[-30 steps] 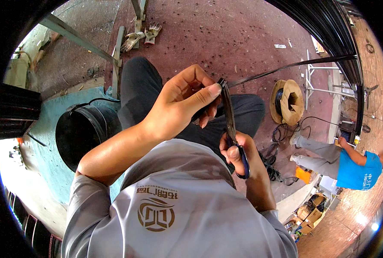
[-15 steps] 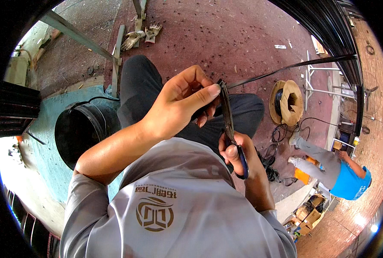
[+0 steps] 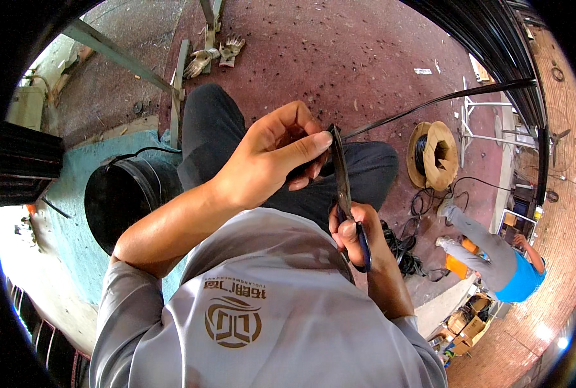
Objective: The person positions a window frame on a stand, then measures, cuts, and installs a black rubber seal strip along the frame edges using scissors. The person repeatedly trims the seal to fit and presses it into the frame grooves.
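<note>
Above my lap, my left hand [image 3: 278,149] pinches the near end of a long black strip [image 3: 423,105] between thumb and fingers. The strip runs off to the right toward a stack of dark lengths. My right hand [image 3: 356,234] is wrapped round the dark handles of a pair of scissors [image 3: 341,174], blades pointing away from me. Their tips lie at the strip, right beside my left thumb. The blades look closed or nearly so; the exact contact with the strip is hidden by my fingers.
A black bucket [image 3: 123,200] stands left of my knee. To the right are a cardboard spool [image 3: 440,155] and tangled black cable [image 3: 404,249]. Work gloves [image 3: 215,54] lie ahead near a metal frame [image 3: 126,61]. Long dark profiles [image 3: 495,52] rise at far right; a person in blue [image 3: 521,281] is beyond.
The scissor blades have come together from slightly apart, and my right hand has closed a little. My left hand stays nearly still. The person at right has bent or shifted slightly.
</note>
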{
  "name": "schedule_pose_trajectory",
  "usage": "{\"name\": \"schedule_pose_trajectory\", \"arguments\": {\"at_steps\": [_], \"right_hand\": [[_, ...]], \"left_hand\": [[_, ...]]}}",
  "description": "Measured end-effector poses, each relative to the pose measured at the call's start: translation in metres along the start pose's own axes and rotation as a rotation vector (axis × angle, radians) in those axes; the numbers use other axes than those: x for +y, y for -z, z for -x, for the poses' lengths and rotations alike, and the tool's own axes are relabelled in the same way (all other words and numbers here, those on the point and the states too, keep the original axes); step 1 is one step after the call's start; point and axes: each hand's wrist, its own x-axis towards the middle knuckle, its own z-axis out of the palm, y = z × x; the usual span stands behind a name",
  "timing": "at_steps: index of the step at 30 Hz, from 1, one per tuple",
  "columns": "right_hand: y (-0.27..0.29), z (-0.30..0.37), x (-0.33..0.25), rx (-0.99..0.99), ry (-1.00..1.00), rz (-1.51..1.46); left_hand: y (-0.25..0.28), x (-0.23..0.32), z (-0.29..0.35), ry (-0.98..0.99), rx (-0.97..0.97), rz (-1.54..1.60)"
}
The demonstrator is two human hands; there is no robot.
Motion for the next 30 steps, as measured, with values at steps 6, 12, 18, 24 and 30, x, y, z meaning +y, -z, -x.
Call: {"name": "schedule_pose_trajectory", "arguments": {"at_steps": [6,12,18,24,30], "right_hand": [[-0.001,-0.001,0.001,0.000,-0.005,-0.038],[-0.003,-0.001,0.004,-0.006,-0.019,-0.080],[-0.005,0.002,0.006,-0.006,-0.005,-0.110],[-0.011,0.002,0.004,0.028,0.032,-0.121],[-0.016,0.004,0.015,0.035,0.036,-0.093]], "left_hand": [[0.004,-0.001,-0.003,0.021,-0.027,-0.016],[0.005,-0.006,-0.006,0.030,-0.046,0.022],[0.007,-0.008,-0.008,0.056,-0.040,0.021],[0.008,-0.010,-0.008,0.097,-0.028,0.102],[0.010,-0.011,-0.009,0.098,-0.066,0.127]]}}
